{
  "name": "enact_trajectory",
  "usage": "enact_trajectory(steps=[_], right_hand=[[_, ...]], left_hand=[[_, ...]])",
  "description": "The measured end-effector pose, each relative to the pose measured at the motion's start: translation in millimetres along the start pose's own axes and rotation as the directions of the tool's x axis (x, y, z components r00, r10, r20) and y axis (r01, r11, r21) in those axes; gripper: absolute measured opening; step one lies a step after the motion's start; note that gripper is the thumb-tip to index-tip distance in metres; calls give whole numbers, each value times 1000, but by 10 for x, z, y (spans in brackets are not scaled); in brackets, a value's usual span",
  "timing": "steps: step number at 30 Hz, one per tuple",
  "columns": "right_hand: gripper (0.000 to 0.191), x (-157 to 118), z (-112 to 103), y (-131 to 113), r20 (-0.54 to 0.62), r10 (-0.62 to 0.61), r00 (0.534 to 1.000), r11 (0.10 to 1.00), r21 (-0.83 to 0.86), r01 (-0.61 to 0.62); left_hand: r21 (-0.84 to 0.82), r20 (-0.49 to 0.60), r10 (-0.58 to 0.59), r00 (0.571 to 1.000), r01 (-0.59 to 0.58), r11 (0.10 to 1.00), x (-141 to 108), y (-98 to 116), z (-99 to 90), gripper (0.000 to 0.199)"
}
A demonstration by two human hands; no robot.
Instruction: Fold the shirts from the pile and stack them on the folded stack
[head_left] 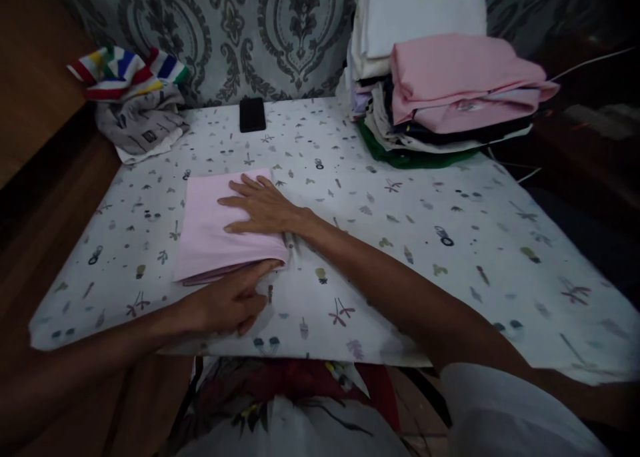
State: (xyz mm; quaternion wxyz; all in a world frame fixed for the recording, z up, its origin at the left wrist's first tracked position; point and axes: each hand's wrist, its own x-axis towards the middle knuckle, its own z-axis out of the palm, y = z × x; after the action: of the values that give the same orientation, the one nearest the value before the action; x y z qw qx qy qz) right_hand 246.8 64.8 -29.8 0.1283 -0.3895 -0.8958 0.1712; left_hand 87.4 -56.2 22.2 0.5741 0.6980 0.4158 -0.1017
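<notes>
A folded pink cloth (207, 233) lies on the left part of a white patterned table cover (390, 270). My right hand (260, 207) rests flat on its upper right part, fingers spread. My left hand (227, 301) is at the cloth's lower right edge, its index finger stretched out along the edge and the tip just under the fold. The other fingers of that hand are bent, with nothing seen between them. The cloth's layers part slightly along the front edge.
A tall pile of folded clothes (450, 77) stands at the back right, a pink garment on it. Crumpled striped and grey clothes (145, 113) lie at the back left. A black phone (253, 115) is near the back edge.
</notes>
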Motion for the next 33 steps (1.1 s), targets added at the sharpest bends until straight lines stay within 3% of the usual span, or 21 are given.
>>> enact_trajectory(steps=[3, 7, 13, 17, 19, 22, 25, 28, 30, 33], right_hand=[[77, 0, 6, 1, 4, 11, 1000, 1000, -9, -11], [78, 10, 18, 10, 5, 14, 1000, 1000, -8, -14], [76, -2, 8, -18, 15, 34, 999, 999, -22, -34], [70, -27, -34, -47, 13, 23, 1000, 998, -50, -23], [61, -43, -50, -98, -15, -7, 1000, 998, -63, 6], [48, -66, -47, -271, -76, -73, 994, 995, -66, 68], [46, -59, -1, -519, -75, -145, 987, 989, -21, 144], [47, -8, 71, -727, -17, -195, 981, 980, 32, 195], [46, 37, 122, -805, 9, -210, 978, 977, 45, 209], [47, 86, 194, -840, 5, -216, 976, 975, 50, 216]], left_hand=[[-74, 33, -31, 999, 33, 997, -10, -26, -23, 78], [-16, 27, -23, 999, 24, 1000, -35, -19, -17, 78], [331, -97, 190, 977, -149, 932, -171, -8, 77, 65], [447, -93, 222, 971, -159, 880, -379, -7, 102, 56], [511, -174, 218, 960, -101, 854, -492, -87, 114, 53], [658, -317, 164, 934, 92, 747, -622, -295, 164, 60], [785, -322, 71, 944, 224, 577, -686, -440, 225, 81], [834, -298, -12, 955, 266, 483, -692, -423, 237, 95], [841, -344, -42, 938, 328, 430, -675, -376, 211, 91], [825, -432, -58, 900, 421, 377, -646, -363, 147, 67]])
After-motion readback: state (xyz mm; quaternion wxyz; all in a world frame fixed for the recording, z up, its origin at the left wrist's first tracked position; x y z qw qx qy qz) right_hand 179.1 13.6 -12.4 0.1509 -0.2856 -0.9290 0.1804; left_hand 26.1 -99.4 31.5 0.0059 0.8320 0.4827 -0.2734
